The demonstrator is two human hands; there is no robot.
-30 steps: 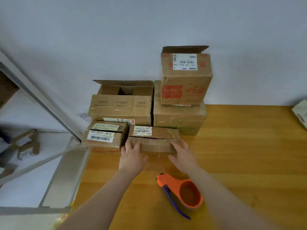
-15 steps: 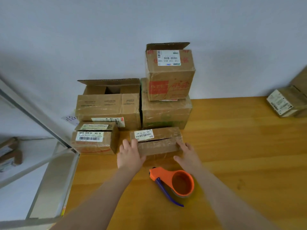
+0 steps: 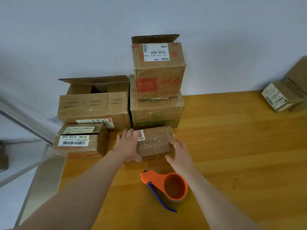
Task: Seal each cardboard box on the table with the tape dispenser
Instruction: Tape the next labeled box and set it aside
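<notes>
Small brown tape-wrapped cardboard box (image 3: 156, 143) just behind orange plastic tape dispenser (image 3: 166, 186) w/ purple handle. Gripped at both ends: left hand (image 3: 127, 145) & right hand (image 3: 180, 155), fingers curled round. Prob. light, stiff, film slick; best held by ends.

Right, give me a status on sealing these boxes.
Done: nothing plainly; no fresh tape can be made out. In hand: the left hand and right hand hold the small box by its ends, just beyond the tape dispenser, which lies untouched on the table. Left: taping that box, plus the large box and the top stacked box, whose flaps stand open.
</notes>
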